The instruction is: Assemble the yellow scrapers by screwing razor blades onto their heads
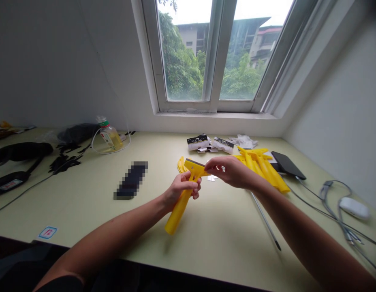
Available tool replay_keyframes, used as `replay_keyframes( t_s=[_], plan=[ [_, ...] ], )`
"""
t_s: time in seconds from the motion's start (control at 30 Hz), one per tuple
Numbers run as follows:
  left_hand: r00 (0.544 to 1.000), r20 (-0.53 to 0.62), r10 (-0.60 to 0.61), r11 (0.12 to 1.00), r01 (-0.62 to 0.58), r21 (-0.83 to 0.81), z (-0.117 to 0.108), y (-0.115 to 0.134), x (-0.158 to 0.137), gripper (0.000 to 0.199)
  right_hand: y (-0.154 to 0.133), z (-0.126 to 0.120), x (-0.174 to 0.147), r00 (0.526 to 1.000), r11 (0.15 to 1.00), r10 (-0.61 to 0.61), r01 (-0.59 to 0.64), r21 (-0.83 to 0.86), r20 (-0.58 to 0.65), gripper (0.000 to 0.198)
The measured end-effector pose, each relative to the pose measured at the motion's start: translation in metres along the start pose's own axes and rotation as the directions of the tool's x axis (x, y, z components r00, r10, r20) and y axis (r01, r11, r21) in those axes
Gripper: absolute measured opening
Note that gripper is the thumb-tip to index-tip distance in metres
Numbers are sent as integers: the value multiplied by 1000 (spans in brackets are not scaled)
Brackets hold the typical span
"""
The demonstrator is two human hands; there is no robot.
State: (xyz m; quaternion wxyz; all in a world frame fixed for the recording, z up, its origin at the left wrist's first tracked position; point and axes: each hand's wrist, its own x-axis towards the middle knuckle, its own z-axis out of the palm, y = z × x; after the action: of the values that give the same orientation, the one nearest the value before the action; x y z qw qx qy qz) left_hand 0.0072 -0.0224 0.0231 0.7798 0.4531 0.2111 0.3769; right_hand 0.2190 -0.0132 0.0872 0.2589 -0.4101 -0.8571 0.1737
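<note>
My left hand point(180, 188) is wrapped round the neck of a yellow scraper point(178, 213). The scraper's wide head points away from me and its thick handle slants down toward the table's front edge. A dark, thin blade strip point(195, 162) lies along the far edge of the head. At the head's right end, my right hand point(232, 170) pinches the corner between thumb and fingers; any small part inside the pinch is hidden. Just behind the head lie curved yellow pieces point(180, 164). Small shiny flat pieces point(211, 177) lie under my right hand.
Several yellow scrapers point(261, 168) are piled at right, beside a black phone point(288, 165), cables point(330, 207) and a white case point(354, 208). A long thin metal rod point(265, 221) lies under my right forearm. Small boxes point(197, 142) and a bottle point(110, 136) stand farther back.
</note>
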Motion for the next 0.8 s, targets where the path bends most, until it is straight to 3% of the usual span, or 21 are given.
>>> replay_keyframes(
  t_s=[0.5, 0.8],
  plan=[
    [995, 99, -15, 998, 21, -55, -1, 9, -2, 34, -1, 2, -2, 997, 997, -66, 67, 25, -49, 16],
    [992, 122, -36, 999, 41, -35, -1, 8, -3, 32, -2, 3, -1, 997, 999, -45, 44, -25, -62, 9]
  ],
)
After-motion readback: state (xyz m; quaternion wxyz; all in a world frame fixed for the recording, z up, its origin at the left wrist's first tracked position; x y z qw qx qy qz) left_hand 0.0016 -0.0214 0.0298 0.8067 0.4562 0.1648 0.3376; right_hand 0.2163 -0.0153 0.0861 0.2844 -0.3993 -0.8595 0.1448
